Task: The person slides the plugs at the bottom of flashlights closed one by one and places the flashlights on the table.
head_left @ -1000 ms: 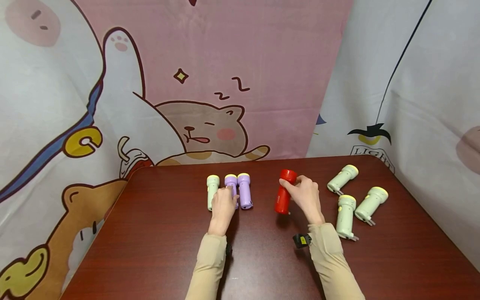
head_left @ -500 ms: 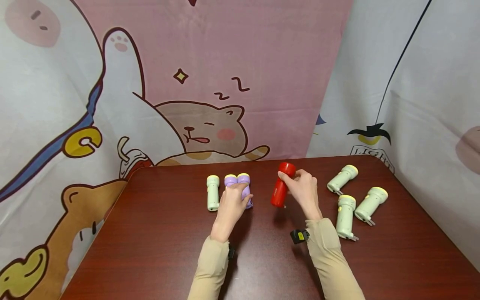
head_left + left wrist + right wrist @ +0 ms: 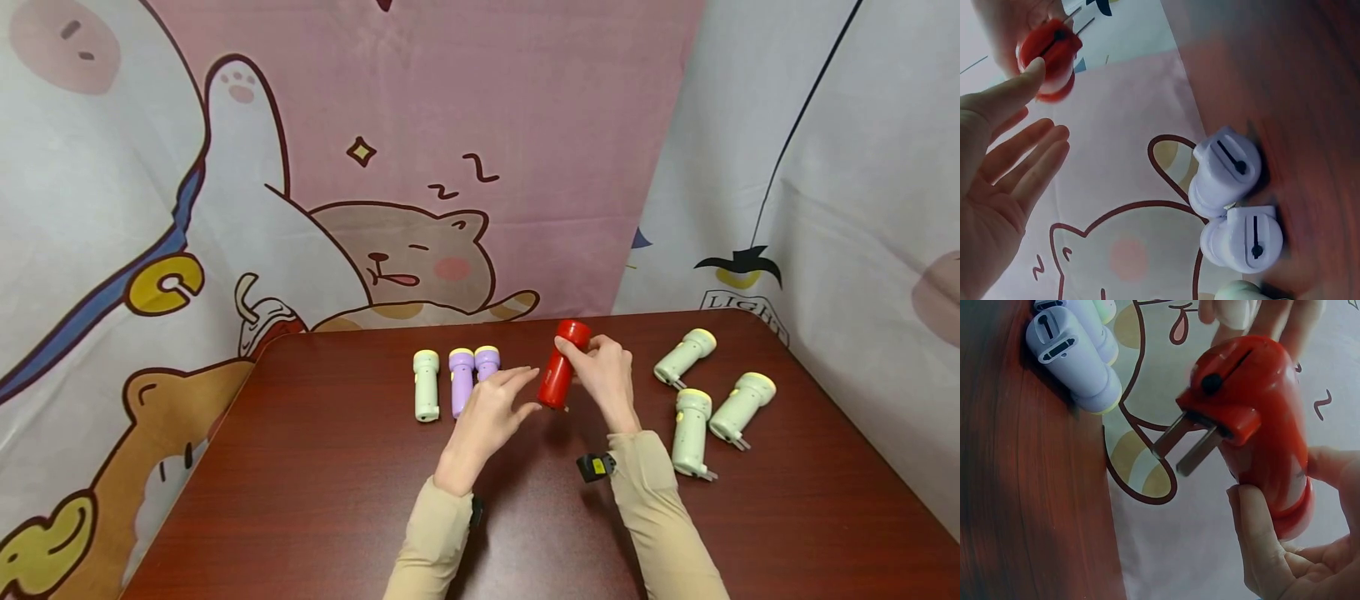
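My right hand point(image 3: 605, 377) pinches a red flashlight point(image 3: 556, 377) between thumb and fingers, tilted and raised off the table. In the right wrist view, two metal plug prongs point(image 3: 1186, 445) stick out of its tail end. My left hand point(image 3: 487, 417) reaches toward it with fingers and thumb spread, holding nothing. From the left wrist view, a small gap seems to lie between the left fingers and the red flashlight point(image 3: 1054, 53), though contact at the thumb is hard to judge. Two purple flashlights point(image 3: 461, 379) stand side by side behind the left hand, which partly covers the right one.
A pale green flashlight point(image 3: 426, 387) stands left of the purple pair. Three more pale green flashlights point(image 3: 690, 433) lie at the right of the brown table point(image 3: 300, 467), some with prongs out. A cartoon-printed cloth point(image 3: 570, 125) hangs behind the table.
My left hand has moved right, from the purple flashlights toward the red one, and its fingers have spread. The right hand has lifted the red flashlight slightly and shifted it left.
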`<state>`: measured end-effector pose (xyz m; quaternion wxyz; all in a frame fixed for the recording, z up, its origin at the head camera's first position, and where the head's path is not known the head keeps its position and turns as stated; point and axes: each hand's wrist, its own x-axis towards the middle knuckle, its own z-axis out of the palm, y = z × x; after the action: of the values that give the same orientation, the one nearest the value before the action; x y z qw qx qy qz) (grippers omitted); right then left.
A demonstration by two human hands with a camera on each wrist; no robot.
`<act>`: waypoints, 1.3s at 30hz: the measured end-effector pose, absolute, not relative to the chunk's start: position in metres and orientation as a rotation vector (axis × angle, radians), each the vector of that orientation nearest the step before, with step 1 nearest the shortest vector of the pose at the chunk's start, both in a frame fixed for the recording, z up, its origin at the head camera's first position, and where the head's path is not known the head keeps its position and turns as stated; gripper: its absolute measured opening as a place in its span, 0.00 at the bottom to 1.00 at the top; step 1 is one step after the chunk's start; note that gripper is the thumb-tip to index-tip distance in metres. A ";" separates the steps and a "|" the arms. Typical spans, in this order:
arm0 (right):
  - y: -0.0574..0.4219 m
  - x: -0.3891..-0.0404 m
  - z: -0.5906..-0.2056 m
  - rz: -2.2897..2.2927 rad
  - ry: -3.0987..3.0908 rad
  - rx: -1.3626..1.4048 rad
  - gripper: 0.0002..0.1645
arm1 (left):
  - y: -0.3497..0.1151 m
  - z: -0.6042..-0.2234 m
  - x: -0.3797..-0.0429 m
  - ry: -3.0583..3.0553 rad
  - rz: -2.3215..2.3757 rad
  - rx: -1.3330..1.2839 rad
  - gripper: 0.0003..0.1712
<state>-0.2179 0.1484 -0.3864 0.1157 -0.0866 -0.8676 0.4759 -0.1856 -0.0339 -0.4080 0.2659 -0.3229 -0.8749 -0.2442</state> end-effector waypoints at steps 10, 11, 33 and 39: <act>0.145 -0.219 -0.383 1.412 -2.551 -0.289 0.34 | -0.023 -0.410 -0.182 -2.343 -0.568 -0.906 0.30; 0.145 -0.219 -0.383 1.415 -2.551 -0.288 0.34 | -0.022 -0.411 -0.182 -2.335 -0.559 -0.904 0.29; 0.141 -0.218 -0.383 1.379 -2.570 -0.296 0.33 | -0.021 -0.416 -0.183 -2.219 -0.443 -0.904 0.26; 0.140 -0.217 -0.384 1.384 -2.572 -0.308 0.34 | -0.024 -0.417 -0.183 -2.196 -0.432 -0.943 0.27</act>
<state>-0.2172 0.1398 -0.3840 0.1021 -0.1043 -0.8712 0.4687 -0.1834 -0.0239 -0.4166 0.3490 -0.3638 -0.8474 -0.1666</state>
